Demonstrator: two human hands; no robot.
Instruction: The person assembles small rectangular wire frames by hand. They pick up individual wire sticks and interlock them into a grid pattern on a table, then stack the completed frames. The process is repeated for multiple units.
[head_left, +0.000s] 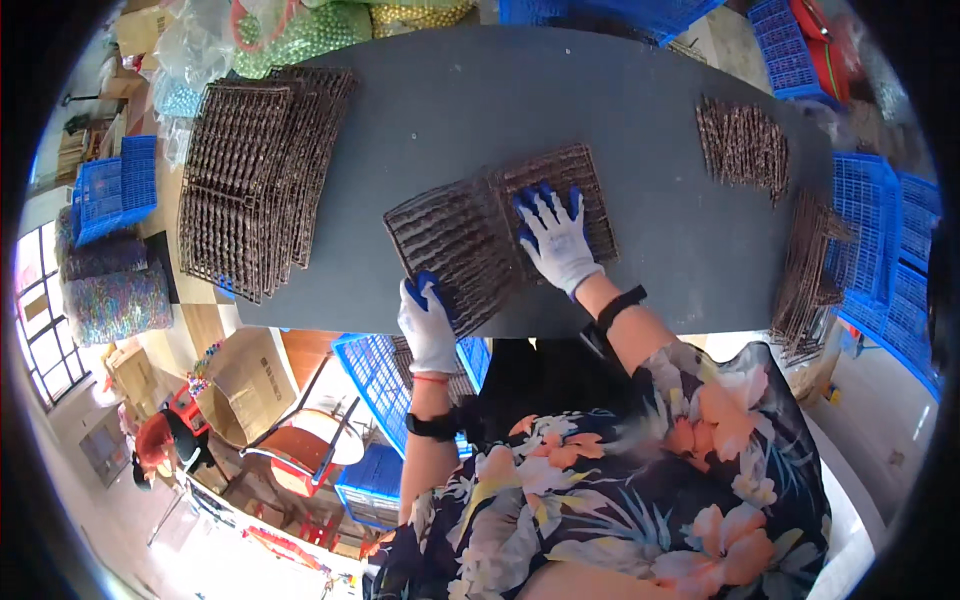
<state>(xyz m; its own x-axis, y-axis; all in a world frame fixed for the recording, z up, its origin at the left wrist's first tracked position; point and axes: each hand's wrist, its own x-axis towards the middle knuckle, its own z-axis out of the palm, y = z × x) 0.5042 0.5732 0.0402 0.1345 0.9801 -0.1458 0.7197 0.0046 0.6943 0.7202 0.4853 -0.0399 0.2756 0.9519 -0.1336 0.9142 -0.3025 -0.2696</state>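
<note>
The left hand (428, 325), in a white knit glove with blue-coated fingers, has its fingers and thumb closed on the near left edge of a dark brown openwork panel (455, 235). The right hand (558, 240), gloved the same way, lies spread on the panel's right-hand part, palm down, fingers apart and clasping nothing. The panel lies at a slant on the near middle of a smooth, matte grey table (480, 110). Its straight-sided frame encloses close rows of wavy, twisted-looking strands, and a seam divides it into two rectangular sections set at a slight angle to each other; whether they are joined there is hard to tell.

On the table's left side stands an overlapping stack of similar brown panels (250, 185), ridged and lattice-like. Far right lies a smaller heap of brown twisted pieces (742, 145), and nearer, at the table's right end, a bundle of thin brown frames (805, 265).

Beyond the far edge sits a clear bag of glossy, round green beads (320, 40). Slatted blue plastic crates (862, 230) stand beyond the right end, and a corrugated cardboard box (245, 385) at lower left.
</note>
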